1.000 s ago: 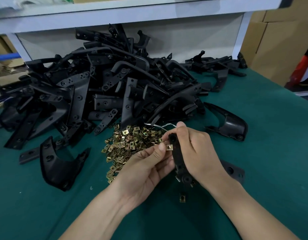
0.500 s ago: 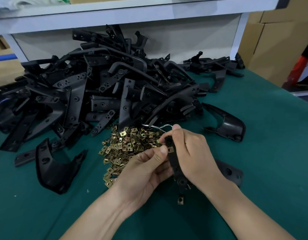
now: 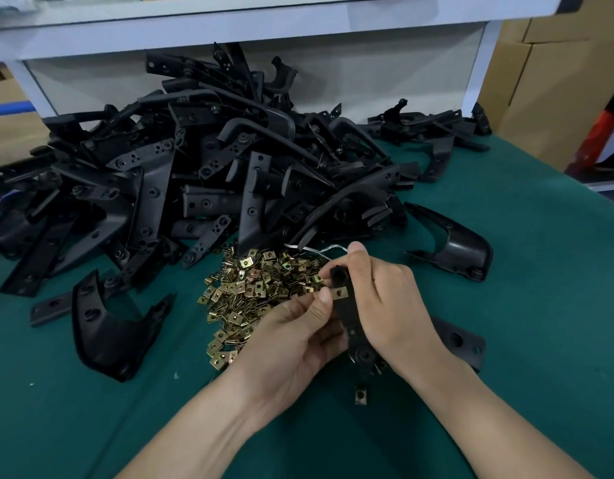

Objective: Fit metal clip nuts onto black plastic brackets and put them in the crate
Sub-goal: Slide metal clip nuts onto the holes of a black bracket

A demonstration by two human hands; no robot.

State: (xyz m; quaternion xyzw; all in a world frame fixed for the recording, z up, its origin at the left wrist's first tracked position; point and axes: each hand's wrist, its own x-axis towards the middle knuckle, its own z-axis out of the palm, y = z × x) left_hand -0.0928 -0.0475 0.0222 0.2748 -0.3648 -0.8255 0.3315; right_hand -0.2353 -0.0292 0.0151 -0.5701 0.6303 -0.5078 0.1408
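Right hand [image 3: 388, 305]: back to the camera, forearm coming in from the lower right; fingers curled round the right edge of a bracket [image 3: 347, 318] and gripping it, one fingertip raised above its top end.
Left hand [image 3: 291, 340]: forearm coming in from the lower left, palm turned inward, fingers curled; the thumb tip and forefinger pinch a clip nut [image 3: 340, 292] at its left edge.
Bracket: a narrow black strip held above the table [image 3: 540, 305], nearly upright in view, between the two hands.
Clip nut: brass-coloured, sitting on the bracket's upper part just below the round hole at its top end.
Heap of clip nuts [image 3: 260, 288]: on the green table, just left of the hands.
Heap of brackets [image 3: 212, 174]: behind the clip nuts, reaching to the white shelf frame [image 3: 264, 19].
Single clip nut [image 3: 360, 394]: lying on the table below the held bracket.
Curved brackets: one at the left [image 3: 108, 333], one at the right [image 3: 457, 247], both apart from the heap.
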